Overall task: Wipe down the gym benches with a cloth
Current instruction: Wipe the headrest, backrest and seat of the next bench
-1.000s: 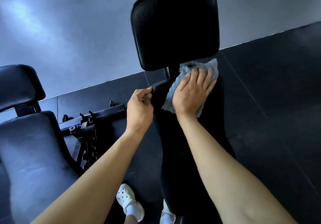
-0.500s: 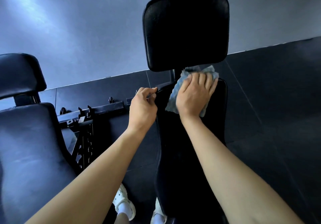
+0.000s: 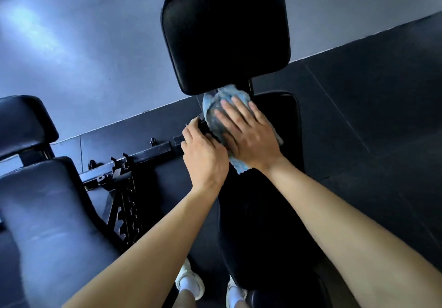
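Note:
A black padded gym bench runs away from me, with a long pad (image 3: 267, 212) and a separate square pad (image 3: 226, 32) at its far end. A blue-grey cloth (image 3: 215, 114) lies at the far left corner of the long pad, near the gap between the pads. My right hand (image 3: 248, 133) presses flat on the cloth with straight fingers. My left hand (image 3: 203, 154) has its fingers curled round the left edge of the long pad beside the cloth.
A second black bench (image 3: 43, 212) stands at the left, with a black metal frame and toothed adjustment rack (image 3: 124, 207) between the two benches. Dark rubber floor lies to the right, a grey wall beyond. My feet in white shoes (image 3: 189, 281) stand beside the bench.
My right hand has slid the cloth leftward toward the pad's left edge, close against my left hand. The view has shifted a little.

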`<state>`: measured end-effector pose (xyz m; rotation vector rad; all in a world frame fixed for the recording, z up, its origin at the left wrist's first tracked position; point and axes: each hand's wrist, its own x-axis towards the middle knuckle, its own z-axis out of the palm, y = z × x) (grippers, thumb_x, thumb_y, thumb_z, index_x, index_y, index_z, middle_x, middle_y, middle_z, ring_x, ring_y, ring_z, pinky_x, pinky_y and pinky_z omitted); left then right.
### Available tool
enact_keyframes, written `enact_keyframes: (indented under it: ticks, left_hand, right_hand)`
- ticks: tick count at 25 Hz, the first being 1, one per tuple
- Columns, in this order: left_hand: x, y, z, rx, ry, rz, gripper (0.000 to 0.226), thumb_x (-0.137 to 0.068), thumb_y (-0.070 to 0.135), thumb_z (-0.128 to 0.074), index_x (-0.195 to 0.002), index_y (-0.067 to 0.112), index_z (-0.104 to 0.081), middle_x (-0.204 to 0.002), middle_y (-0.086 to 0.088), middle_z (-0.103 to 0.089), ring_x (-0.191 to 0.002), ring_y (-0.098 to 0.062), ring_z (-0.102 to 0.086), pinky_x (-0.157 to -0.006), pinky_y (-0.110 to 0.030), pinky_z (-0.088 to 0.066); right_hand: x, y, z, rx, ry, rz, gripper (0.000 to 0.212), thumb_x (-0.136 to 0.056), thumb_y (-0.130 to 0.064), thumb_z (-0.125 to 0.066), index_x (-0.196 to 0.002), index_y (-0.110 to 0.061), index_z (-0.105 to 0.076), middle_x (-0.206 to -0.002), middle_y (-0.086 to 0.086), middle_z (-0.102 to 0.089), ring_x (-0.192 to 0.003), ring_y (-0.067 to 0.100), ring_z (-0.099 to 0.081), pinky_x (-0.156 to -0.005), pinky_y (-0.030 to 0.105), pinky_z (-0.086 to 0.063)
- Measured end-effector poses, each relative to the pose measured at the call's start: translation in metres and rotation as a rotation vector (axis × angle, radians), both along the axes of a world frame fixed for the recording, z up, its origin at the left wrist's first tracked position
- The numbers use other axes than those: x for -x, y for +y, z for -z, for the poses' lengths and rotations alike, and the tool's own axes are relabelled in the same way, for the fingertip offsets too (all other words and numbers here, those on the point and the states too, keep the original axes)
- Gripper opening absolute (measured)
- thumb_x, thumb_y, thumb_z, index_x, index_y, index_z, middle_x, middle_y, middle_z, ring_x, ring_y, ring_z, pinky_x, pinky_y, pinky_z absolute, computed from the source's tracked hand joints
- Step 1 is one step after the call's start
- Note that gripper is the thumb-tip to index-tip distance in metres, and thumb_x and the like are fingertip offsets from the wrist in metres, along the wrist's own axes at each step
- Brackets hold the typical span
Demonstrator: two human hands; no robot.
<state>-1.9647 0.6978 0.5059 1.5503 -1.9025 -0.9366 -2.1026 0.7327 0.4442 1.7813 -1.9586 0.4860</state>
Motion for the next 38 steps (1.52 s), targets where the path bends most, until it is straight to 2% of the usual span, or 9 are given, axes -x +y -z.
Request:
enact_keyframes:
  ticks: [3,8,12,16,19,22,28,32,38]
  left_hand:
    - [0.008,0.003,0.002,0.037,-0.114,-0.007,0.046,-0.101,0.024,-0.043,-0.147,0.020,-0.035,-0.147,0.000,-0.040,-0.122,-0.032,-0.046,-0.097,-0.046,-0.041]
    - [0.006,0.009,0.013,0.094,-0.141,0.023,0.055,-0.101,0.023,-0.042,-0.153,0.018,-0.025,-0.155,-0.001,-0.034,-0.124,-0.034,-0.045,-0.100,-0.050,-0.040]
    - [0.004,0.010,0.015,0.103,-0.121,0.041,0.057,-0.101,0.020,-0.041,-0.155,0.016,-0.023,-0.158,-0.003,-0.031,-0.127,-0.034,-0.043,-0.104,-0.047,-0.037]
    - [-0.003,0.007,0.013,0.111,-0.126,0.084,0.055,-0.103,0.022,-0.039,-0.155,0.016,-0.023,-0.157,-0.003,-0.033,-0.130,-0.033,-0.042,-0.107,-0.046,-0.035]
    - [-0.003,0.005,0.010,0.092,-0.138,0.086,0.055,-0.103,0.022,-0.039,-0.155,0.015,-0.024,-0.158,-0.003,-0.032,-0.132,-0.032,-0.042,-0.108,-0.044,-0.034]
    - [-0.006,0.005,0.010,0.092,-0.100,0.115,0.055,-0.103,0.019,-0.039,-0.155,0.015,-0.024,-0.158,-0.003,-0.031,-0.135,-0.030,-0.039,-0.113,-0.043,-0.034]
    - [-0.006,0.006,0.017,0.116,-0.069,0.107,0.057,-0.103,0.015,-0.038,-0.157,0.015,-0.022,-0.159,-0.002,-0.028,-0.137,-0.025,-0.036,-0.113,-0.033,-0.029]
    - [-0.008,0.005,0.014,0.095,-0.042,0.112,0.056,-0.102,0.013,-0.039,-0.156,0.015,-0.024,-0.158,-0.002,-0.029,-0.136,-0.026,-0.036,-0.112,-0.032,-0.028]
    - [-0.010,0.003,0.011,0.070,-0.046,0.128,0.055,-0.103,0.013,-0.038,-0.156,0.015,-0.023,-0.158,-0.001,-0.029,-0.139,-0.025,-0.035,-0.108,-0.025,-0.024]
  right_hand:
    - [0.027,0.023,0.002,0.040,-0.218,0.305,0.056,-0.110,-0.033,-0.035,-0.161,-0.012,-0.024,-0.168,0.009,-0.019,-0.157,0.027,-0.013,-0.125,0.051,-0.018]
    - [-0.016,0.025,0.017,0.182,-0.728,0.806,0.058,-0.111,-0.033,-0.032,-0.162,-0.009,-0.016,-0.170,0.011,-0.011,-0.157,0.026,-0.007,-0.125,0.049,-0.016]
    - [-0.054,0.050,0.045,0.142,-0.851,0.928,0.059,-0.111,-0.034,-0.029,-0.162,-0.008,-0.014,-0.170,0.012,-0.008,-0.158,0.028,-0.005,-0.124,0.051,-0.019]
    - [-0.030,0.008,0.004,0.205,-1.034,0.998,0.064,-0.109,-0.042,-0.022,-0.162,-0.008,-0.008,-0.170,0.012,-0.005,-0.157,0.034,-0.003,-0.125,0.054,-0.013]
    - [0.002,-0.024,-0.026,0.223,-0.919,0.925,0.063,-0.109,-0.044,-0.022,-0.161,-0.010,-0.019,-0.168,0.012,-0.019,-0.154,0.035,-0.015,-0.125,0.053,-0.013]
    - [0.008,-0.007,-0.003,0.237,-0.751,0.822,0.060,-0.110,-0.041,-0.028,-0.161,-0.010,-0.023,-0.166,0.012,-0.025,-0.153,0.031,-0.023,-0.125,0.048,-0.016]
    - [-0.033,0.055,0.054,0.221,-0.956,1.077,0.058,-0.110,-0.037,-0.025,-0.159,-0.007,-0.023,-0.163,0.015,-0.030,-0.151,0.031,-0.027,-0.122,0.051,-0.023]
    - [-0.006,0.014,0.012,0.278,-1.171,1.174,0.061,-0.107,-0.038,-0.022,-0.157,-0.004,-0.028,-0.161,0.015,-0.035,-0.147,0.038,-0.031,-0.123,0.054,-0.015]
    - [0.016,-0.003,-0.004,0.241,-0.868,0.908,0.061,-0.109,-0.044,-0.024,-0.158,-0.008,-0.028,-0.158,0.012,-0.039,-0.143,0.031,-0.037,-0.123,0.047,-0.022]
